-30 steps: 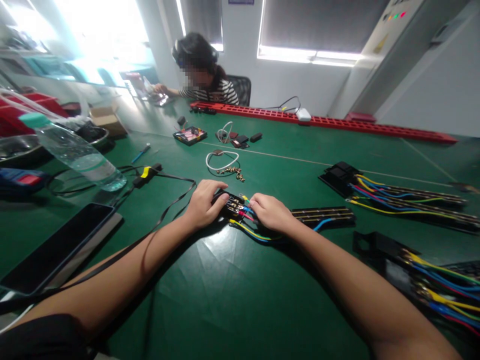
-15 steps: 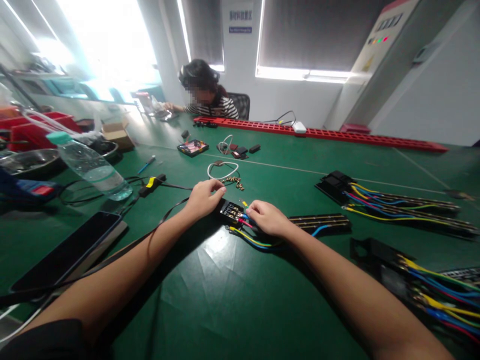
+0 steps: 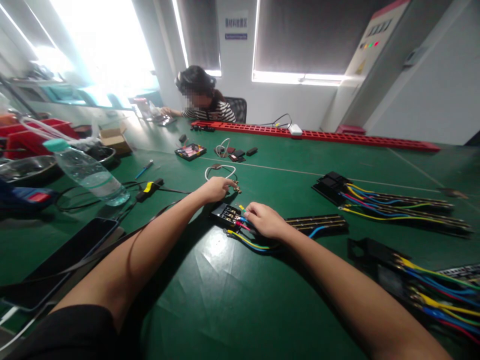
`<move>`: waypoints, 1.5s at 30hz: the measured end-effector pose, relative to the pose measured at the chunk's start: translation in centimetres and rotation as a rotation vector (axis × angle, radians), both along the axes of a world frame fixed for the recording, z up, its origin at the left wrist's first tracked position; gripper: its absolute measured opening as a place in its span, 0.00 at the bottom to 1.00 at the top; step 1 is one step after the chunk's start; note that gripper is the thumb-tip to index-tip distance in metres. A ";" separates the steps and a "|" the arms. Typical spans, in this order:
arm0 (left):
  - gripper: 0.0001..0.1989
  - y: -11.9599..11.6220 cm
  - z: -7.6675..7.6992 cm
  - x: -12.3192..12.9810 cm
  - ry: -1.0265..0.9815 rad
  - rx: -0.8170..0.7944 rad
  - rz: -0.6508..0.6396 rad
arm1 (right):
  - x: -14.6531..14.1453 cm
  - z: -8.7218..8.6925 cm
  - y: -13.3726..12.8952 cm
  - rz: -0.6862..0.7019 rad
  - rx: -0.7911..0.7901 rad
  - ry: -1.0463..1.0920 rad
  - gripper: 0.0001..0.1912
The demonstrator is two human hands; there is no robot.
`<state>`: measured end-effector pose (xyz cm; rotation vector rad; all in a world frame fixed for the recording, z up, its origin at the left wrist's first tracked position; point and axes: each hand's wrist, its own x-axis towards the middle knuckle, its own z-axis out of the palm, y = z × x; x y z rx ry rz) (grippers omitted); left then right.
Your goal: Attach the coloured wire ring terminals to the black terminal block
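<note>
A black terminal block (image 3: 228, 212) with brass-coloured contacts lies in front of me, joined to a dark strip (image 3: 318, 224) by blue, red and yellow-green wires. At its right side my right hand (image 3: 264, 218) has its fingers closed around a blue wire (image 3: 243, 220), one yellow-green end poking up beside them. My left hand (image 3: 218, 189) is beyond the block, index finger stretched out to a small pile of brass screws (image 3: 237, 188), touching or just over them. Its other fingers are partly hidden; nothing shows in its grasp.
Wired assemblies lie to the right, one farther off (image 3: 332, 186) and one nearer (image 3: 375, 255). On the left are a water bottle (image 3: 92, 175), a phone (image 3: 63, 262) and black cables. A long red rail (image 3: 322, 135) crosses the back, where another person (image 3: 198, 95) sits.
My left hand has moved away from the terminal block, forward and right, to the brass screws. My right hand stays at the wires.
</note>
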<state>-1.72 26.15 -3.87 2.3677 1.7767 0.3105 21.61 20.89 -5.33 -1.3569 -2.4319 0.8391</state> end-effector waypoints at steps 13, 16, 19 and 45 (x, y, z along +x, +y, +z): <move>0.22 1.6 -0.1 0.0 0.203 0.007 -0.111 | 0.1 0.4 -0.3 0.008 0.006 -0.040 0.11; 0.22 1.7 -0.2 -0.2 0.203 0.012 -0.117 | 0.1 0.4 -0.3 0.010 0.010 -0.043 0.11; 0.21 1.6 -0.2 -0.3 0.182 0.030 -0.117 | 0.2 0.3 -0.2 0.018 0.010 -0.043 0.11; 0.17 0.8 -0.5 -0.4 0.146 0.086 -0.151 | 0.1 0.8 -0.6 0.034 0.033 -0.079 0.17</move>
